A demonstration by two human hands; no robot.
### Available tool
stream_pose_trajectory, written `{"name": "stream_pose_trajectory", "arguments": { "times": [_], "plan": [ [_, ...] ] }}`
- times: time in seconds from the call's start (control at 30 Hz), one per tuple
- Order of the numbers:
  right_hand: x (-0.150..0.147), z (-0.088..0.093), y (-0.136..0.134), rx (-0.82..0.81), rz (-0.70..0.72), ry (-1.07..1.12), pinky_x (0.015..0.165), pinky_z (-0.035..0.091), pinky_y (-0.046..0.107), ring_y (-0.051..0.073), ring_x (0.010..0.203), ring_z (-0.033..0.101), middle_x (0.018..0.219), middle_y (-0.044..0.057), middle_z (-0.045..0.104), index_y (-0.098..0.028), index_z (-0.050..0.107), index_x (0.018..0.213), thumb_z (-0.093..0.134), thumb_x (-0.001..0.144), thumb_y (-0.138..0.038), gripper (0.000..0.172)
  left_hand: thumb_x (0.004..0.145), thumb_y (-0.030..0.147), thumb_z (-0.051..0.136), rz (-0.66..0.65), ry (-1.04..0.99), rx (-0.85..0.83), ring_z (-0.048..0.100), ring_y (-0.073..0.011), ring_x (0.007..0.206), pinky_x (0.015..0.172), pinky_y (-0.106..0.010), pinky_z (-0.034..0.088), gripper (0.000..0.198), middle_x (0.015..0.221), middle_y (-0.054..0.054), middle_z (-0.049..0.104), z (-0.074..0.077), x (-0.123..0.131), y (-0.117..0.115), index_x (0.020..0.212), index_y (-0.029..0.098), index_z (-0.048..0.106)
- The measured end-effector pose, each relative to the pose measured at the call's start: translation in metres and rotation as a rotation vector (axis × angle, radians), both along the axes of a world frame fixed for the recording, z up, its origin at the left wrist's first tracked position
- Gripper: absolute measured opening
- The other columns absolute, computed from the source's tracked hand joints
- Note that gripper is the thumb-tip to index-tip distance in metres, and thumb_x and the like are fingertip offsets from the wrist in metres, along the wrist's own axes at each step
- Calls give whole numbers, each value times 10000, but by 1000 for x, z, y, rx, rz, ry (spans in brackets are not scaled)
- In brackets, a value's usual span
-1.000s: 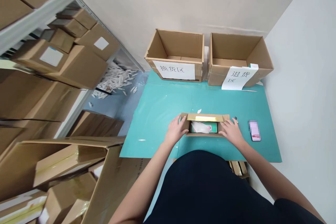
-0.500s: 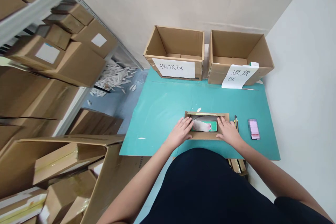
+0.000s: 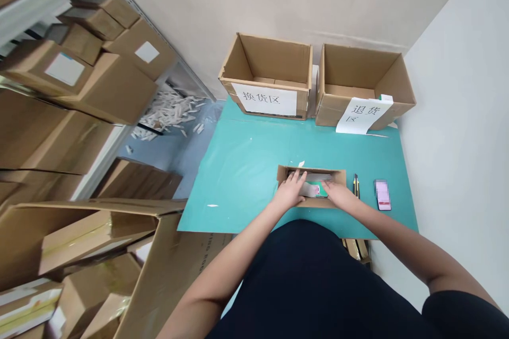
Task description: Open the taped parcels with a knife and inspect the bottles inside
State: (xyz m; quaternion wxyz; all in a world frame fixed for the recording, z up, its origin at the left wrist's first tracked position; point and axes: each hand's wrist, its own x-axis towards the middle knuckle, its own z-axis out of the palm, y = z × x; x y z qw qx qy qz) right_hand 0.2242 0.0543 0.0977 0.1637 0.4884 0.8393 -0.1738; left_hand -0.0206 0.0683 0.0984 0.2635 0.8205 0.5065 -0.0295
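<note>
A small open cardboard box (image 3: pixel 310 171) sits on the teal table mat (image 3: pixel 246 169) close to my body. Inside it lie a green item (image 3: pixel 321 188) and a white wrapped thing (image 3: pixel 309 188). My left hand (image 3: pixel 291 190) reaches into the box's left side with its fingers extended over the contents. My right hand (image 3: pixel 333 193) reaches in from the right and its fingers touch the green item. Whether either hand grips anything is hidden by the box's wall.
A utility knife (image 3: pixel 356 185) and a phone (image 3: pixel 382 194) lie right of the box. Two large open cartons (image 3: pixel 269 74) (image 3: pixel 362 85) with paper labels stand at the table's far edge. Shelves with stacked cartons (image 3: pixel 79 79) fill the left; an open carton (image 3: pixel 99 254) stands at lower left.
Both hands moved from the box's outer ends inward, into the box and onto its contents. The flaps are now folded open.
</note>
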Motion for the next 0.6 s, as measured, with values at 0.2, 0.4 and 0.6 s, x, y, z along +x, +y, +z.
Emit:
{"name": "stream_pose_trajectory", "arguments": {
  "times": [0.2,0.4,0.6],
  "plan": [
    [-29,-25,18,-125,-85,-112,924,502,351,274,1118,654,1260,202,662,-119,525,1409,449,943,-82,474,784,320,774,155,-122,-53,272,-320,1509,1104,-406,424,1089,1684,-147,103,-1,-6,8,1601,266,55],
    [-44,-51,31,-154,-187,-192,913,547,407,258,1104,640,1262,151,636,-148,609,1271,599,973,-275,324,813,256,700,168,-126,-101,308,-310,1496,1094,-392,430,1018,1690,-126,66,-5,-15,5,1603,271,58],
    [-46,-68,29,-197,-249,-302,910,559,440,230,1079,639,1294,104,610,-187,600,1267,621,966,-365,350,784,232,715,80,-78,-62,312,-326,1492,1097,-393,428,1036,1684,-168,55,-13,-11,-2,1602,220,79]
  ]
}}
